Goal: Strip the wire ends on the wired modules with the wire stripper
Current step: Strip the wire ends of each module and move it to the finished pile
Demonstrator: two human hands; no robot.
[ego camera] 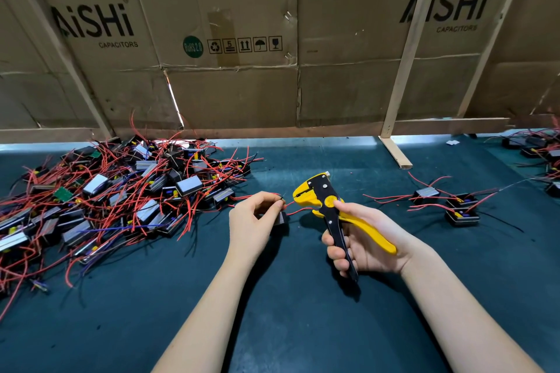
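Right hand: the right hand (360, 239), nearest the camera, is gripping the stripper (331, 209) by its handles, fingers curled round the black one, the yellow one lying against the palm.
Stripper axis: it is running from the palm up and to the left, its yellow head (304, 194) pointing toward the left hand.
Left hand: the left hand (254, 218) is pinching wire ends (282, 199) between thumb and fingertips, with a module (281, 218) sitting just under it on the surface (288, 327).
Key relation: the wire tips are lying just left of the head, apart from it and roughly level with its mouth; the stripper is the nearer to bring across.
Next move, judged: sliding the ends rightward into the mouth, then squeezing.
Pile: unstripped modules (121, 191) are lying heaped to the left.
Right side: a few modules (448, 203) are lying apart to the right.
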